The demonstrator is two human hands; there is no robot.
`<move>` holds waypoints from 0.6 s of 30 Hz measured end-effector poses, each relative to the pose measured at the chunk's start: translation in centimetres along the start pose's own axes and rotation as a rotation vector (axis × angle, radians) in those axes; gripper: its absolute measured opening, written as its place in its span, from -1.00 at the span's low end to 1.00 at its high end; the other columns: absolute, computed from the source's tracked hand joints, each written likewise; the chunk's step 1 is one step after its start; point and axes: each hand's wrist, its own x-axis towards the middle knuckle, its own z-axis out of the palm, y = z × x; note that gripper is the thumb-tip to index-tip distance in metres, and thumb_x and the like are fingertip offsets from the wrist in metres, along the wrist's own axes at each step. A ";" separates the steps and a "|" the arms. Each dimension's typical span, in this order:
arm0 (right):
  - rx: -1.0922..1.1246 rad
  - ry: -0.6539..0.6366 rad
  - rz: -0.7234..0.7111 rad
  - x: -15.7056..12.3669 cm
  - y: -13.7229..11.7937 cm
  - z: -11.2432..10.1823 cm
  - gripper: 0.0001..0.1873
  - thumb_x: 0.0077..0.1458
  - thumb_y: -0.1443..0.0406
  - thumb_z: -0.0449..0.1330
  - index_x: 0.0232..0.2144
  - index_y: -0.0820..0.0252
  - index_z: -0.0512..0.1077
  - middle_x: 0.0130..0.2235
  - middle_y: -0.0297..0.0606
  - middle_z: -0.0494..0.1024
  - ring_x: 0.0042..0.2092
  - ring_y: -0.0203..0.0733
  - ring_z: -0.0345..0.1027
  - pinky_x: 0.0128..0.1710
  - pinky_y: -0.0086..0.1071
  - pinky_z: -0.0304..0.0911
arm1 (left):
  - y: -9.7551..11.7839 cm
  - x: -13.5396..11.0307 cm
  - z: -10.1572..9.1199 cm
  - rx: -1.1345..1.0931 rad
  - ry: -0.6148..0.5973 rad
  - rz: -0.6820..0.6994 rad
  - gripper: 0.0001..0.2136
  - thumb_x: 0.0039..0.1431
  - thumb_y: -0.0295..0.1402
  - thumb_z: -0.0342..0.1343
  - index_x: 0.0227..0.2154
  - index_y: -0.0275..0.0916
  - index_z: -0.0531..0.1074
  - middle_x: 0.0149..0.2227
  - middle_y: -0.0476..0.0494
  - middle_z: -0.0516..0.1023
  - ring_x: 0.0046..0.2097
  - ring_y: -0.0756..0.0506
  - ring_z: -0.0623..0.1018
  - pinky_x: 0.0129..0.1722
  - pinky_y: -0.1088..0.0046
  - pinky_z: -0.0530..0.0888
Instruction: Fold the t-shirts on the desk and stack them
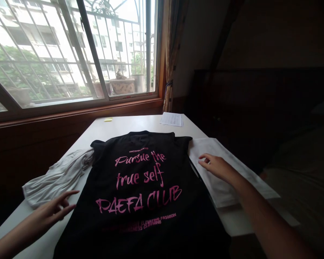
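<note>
A black T-shirt [140, 194] with pink lettering lies spread flat across the white table [129, 124]. My left hand [52, 210] hovers open at the shirt's left edge, fingers stretched toward it, holding nothing. My right hand [217, 166] rests open on a folded white garment [226, 172] just to the right of the shirt, fingertips close to the shirt's right side. A crumpled light grey garment [59, 176] lies on the left, partly under the black shirt's sleeve.
A sheet of printed paper [172, 119] and a small yellow note [108, 119] lie at the table's far edge. A barred window [70, 54] with a wooden sill runs behind the table. Dark furniture fills the right side.
</note>
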 end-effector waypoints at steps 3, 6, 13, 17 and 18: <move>0.075 0.089 0.061 3.9 0.5 1.0 -0.56 0.21 0.03 0.15 0.04 0.09 0.49 -0.15 -0.16 0.63 -0.16 -0.05 0.53 -0.19 -0.33 0.33 | 0.1 3.8 -1.0 -0.049 -0.034 -0.086 -0.28 -0.05 0.33 0.15 0.01 -0.13 0.53 -0.17 -0.26 0.66 -0.15 -0.34 0.66 -0.21 0.15 0.64; 0.163 0.111 0.145 7.5 0.6 2.3 -0.40 0.17 0.02 0.20 0.18 0.16 0.36 -0.11 -0.10 0.61 -0.22 -0.06 0.52 -0.26 -0.31 0.35 | -0.1 8.5 -1.1 -0.137 0.006 -0.098 -0.23 -0.07 0.32 0.19 0.03 -0.21 0.48 -0.11 -0.31 0.64 -0.08 -0.35 0.65 -0.14 0.12 0.62; 0.353 0.187 0.169 13.2 -0.3 4.9 -0.29 0.09 0.04 0.30 0.21 0.16 0.26 -0.04 -0.08 0.58 -0.14 -0.05 0.51 -0.17 -0.27 0.39 | 3.1 17.5 1.5 -0.503 0.012 -0.202 -0.24 0.06 -0.08 0.37 0.23 -0.29 0.19 -0.21 -0.22 0.59 -0.28 -0.17 0.66 -0.33 0.34 0.60; 0.256 0.258 0.151 14.7 -1.3 5.8 -0.32 0.05 0.11 0.31 0.18 0.18 0.30 0.04 -0.02 0.54 0.05 0.06 0.43 0.06 -0.18 0.31 | 6.0 20.1 2.9 -0.586 0.045 -0.256 -0.14 0.09 -0.24 0.38 0.34 -0.20 -0.01 -0.01 -0.30 0.52 -0.21 -0.16 0.64 -0.35 0.41 0.57; 0.251 0.276 0.145 14.9 -1.7 5.8 -0.37 0.06 0.14 0.28 0.17 0.16 0.32 0.03 -0.04 0.54 0.05 0.06 0.43 0.06 -0.18 0.30 | 6.6 20.4 3.1 -0.605 0.051 -0.260 -0.13 0.08 -0.27 0.38 0.35 -0.19 -0.02 0.03 -0.33 0.50 -0.18 -0.16 0.63 -0.34 0.41 0.58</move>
